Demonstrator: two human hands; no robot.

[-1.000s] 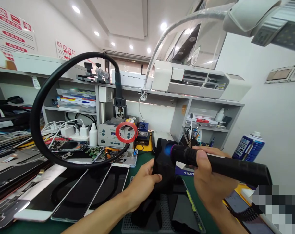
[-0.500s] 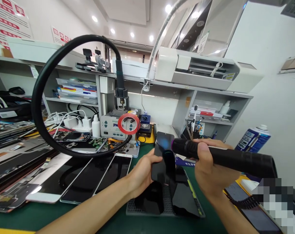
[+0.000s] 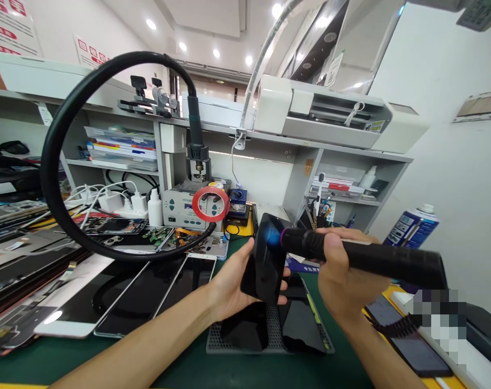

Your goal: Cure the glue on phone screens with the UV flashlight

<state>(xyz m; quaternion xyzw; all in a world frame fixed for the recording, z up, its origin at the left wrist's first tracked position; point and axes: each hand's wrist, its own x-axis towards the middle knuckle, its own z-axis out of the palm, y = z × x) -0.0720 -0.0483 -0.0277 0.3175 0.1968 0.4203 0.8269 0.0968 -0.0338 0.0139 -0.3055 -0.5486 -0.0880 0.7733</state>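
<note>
My left hand (image 3: pixel 231 281) grips a black smartphone (image 3: pixel 263 270) by its edges, its thumb on the left side and fingertips showing at the right. The phone is tilted above the bench. My right hand (image 3: pixel 344 270) is wrapped around a black flashlight (image 3: pixel 395 263), whose purple-rimmed head points at the phone's upper part. A blue glow shows on the glass there. Below the phone, a grey perforated mat (image 3: pixel 274 329) bears two dark phones or screens, one on the left (image 3: pixel 245 328) and one on the right (image 3: pixel 304 327).
Several phone screens (image 3: pixel 127 297) lie to the left on the green bench mat (image 3: pixel 180 362). A hot-air station (image 3: pixel 180 202) with a looping black hose (image 3: pixel 51 140) stands behind. A blue spray can (image 3: pixel 409 229) and more phones (image 3: pixel 421 354) are at the right.
My left hand has turned the phone, and its fingertips now show at the right edge. The flashlight stays aimed at the phone's upper part. The whole view has shifted slightly.
</note>
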